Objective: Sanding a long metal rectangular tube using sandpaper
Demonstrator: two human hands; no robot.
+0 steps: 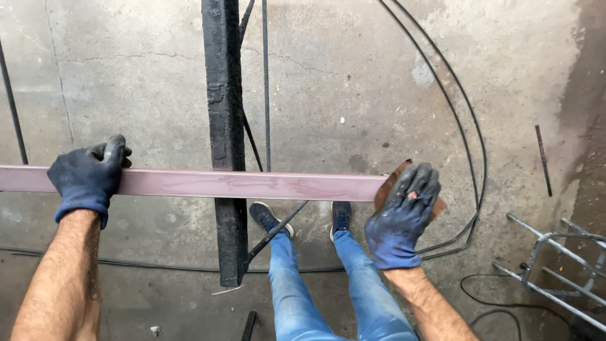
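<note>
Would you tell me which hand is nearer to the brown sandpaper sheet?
Right. The right hand presses the brown sandpaper sheet onto the bar's end; the left hand grips the bar far along it.

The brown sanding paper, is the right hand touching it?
Touching. The head view shows the right hand in its dark glove pressed flat on the brown sanding paper, which is wrapped around the end of the long purplish metal bar.

No packages, labels, signs or screens anywhere here (checked every corner of the view). Nothing boxed, nothing stickered, nothing lit up.
</note>
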